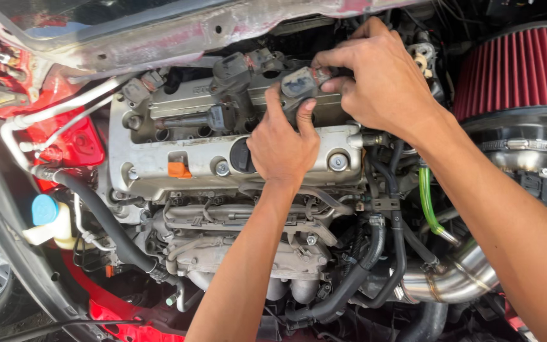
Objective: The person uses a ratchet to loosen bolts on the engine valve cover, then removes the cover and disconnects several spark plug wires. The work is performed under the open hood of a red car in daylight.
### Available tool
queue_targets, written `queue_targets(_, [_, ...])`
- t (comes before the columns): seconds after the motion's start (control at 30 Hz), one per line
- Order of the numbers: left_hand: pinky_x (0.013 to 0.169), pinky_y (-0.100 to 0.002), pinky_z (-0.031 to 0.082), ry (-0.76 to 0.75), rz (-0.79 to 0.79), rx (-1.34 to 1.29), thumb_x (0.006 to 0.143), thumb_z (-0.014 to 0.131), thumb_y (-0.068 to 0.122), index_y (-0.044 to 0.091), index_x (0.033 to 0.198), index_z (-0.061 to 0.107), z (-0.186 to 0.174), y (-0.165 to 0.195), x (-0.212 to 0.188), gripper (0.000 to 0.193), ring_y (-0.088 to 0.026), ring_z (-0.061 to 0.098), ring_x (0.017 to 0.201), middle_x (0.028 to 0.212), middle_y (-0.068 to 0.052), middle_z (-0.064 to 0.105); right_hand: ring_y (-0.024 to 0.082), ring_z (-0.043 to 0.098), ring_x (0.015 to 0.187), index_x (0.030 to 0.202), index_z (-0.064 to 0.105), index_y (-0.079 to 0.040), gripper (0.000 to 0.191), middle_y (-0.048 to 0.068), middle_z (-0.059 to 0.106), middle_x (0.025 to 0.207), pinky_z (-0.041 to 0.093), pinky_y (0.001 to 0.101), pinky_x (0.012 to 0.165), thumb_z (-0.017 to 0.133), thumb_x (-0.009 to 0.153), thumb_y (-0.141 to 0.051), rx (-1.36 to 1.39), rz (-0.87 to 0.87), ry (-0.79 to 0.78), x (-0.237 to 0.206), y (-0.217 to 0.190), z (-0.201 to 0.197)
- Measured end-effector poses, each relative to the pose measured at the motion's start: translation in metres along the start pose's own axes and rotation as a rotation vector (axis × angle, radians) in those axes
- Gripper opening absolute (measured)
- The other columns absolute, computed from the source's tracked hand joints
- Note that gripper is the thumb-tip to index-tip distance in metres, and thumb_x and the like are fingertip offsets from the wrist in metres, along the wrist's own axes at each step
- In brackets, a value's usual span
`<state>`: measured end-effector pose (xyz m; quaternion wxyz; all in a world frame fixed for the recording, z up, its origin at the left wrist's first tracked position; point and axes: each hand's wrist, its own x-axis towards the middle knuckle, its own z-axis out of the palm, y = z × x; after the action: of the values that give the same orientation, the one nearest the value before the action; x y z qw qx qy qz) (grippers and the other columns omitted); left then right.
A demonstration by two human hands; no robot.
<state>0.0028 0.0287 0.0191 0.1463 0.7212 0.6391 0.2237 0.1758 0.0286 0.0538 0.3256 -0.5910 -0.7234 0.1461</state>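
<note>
I look down into a car's engine bay. Both my hands are on a dark grey ignition coil (299,83) at the top of the silver valve cover (191,158). My left hand (281,144) pinches the coil's body from below with thumb and finger. My right hand (381,79) reaches in from the right and grips the plug end of the same coil. Two more coils lie loose on the cover: one upright (232,73), one on its side (194,118).
A red cone air filter (519,66) sits at the upper right above a steel intake pipe (457,282). Black hoses (106,218) run across the front. A blue-capped reservoir (45,212) is at the left, and a black oil cap (242,156) sits on the cover.
</note>
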Motion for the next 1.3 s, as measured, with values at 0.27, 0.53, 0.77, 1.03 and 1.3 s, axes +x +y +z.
queue_targets(0.27, [0.066,-0.054,0.054,0.026,0.047,-0.016,0.099,0.056,0.053,0.013,0.131,0.052,0.004,-0.001,-0.001,0.051,-0.043,0.072,0.081,0.091,-0.016,0.076,0.031,0.06,0.108,0.116,0.078,-0.002,0.039,0.01,0.075,0.101,0.046,0.0422,0.095,0.077,0.076,-0.004,-0.253,-0.145,-0.004,-0.002,0.0,0.002])
queue_targets(0.53, [0.068,-0.055,0.054,-0.005,0.029,0.001,0.099,0.056,0.054,0.012,0.132,0.051,0.003,-0.002,-0.002,0.053,-0.042,0.073,0.083,0.09,-0.016,0.076,0.026,0.059,0.112,0.12,0.072,0.002,0.046,0.01,0.073,0.109,0.046,0.037,0.094,0.076,0.075,-0.007,-0.609,-0.319,-0.022,-0.005,-0.006,0.001])
queue_targets(0.77, [0.075,-0.047,0.059,0.083,0.122,-0.107,0.098,0.061,0.054,0.015,0.145,0.049,0.0,0.0,-0.001,0.063,-0.037,0.076,0.093,0.109,-0.015,0.077,0.034,0.058,0.114,0.107,0.068,0.001,0.035,0.015,0.071,0.107,0.046,0.0436,0.098,0.072,0.073,-0.006,-0.366,-0.147,-0.119,0.004,-0.007,0.001])
queue_targets(1.03, [0.075,-0.046,0.059,0.052,0.11,-0.149,0.097,0.064,0.055,0.015,0.144,0.052,0.0,-0.003,-0.002,0.063,-0.037,0.076,0.092,0.108,-0.015,0.078,0.038,0.053,0.119,0.119,0.071,0.0,0.04,0.014,0.073,0.114,0.043,0.0501,0.101,0.074,0.079,-0.003,-0.263,-0.143,-0.132,0.001,0.007,-0.009])
queue_targets(1.3, [0.077,-0.051,0.056,0.005,0.152,-0.137,0.1,0.062,0.052,0.003,0.137,0.05,0.001,-0.008,0.0,0.062,-0.042,0.074,0.092,0.103,-0.022,0.075,0.037,0.054,0.119,0.113,0.072,0.0,0.04,0.014,0.072,0.111,0.04,0.0493,0.101,0.073,0.073,-0.003,-0.305,-0.167,-0.163,0.002,0.021,0.001])
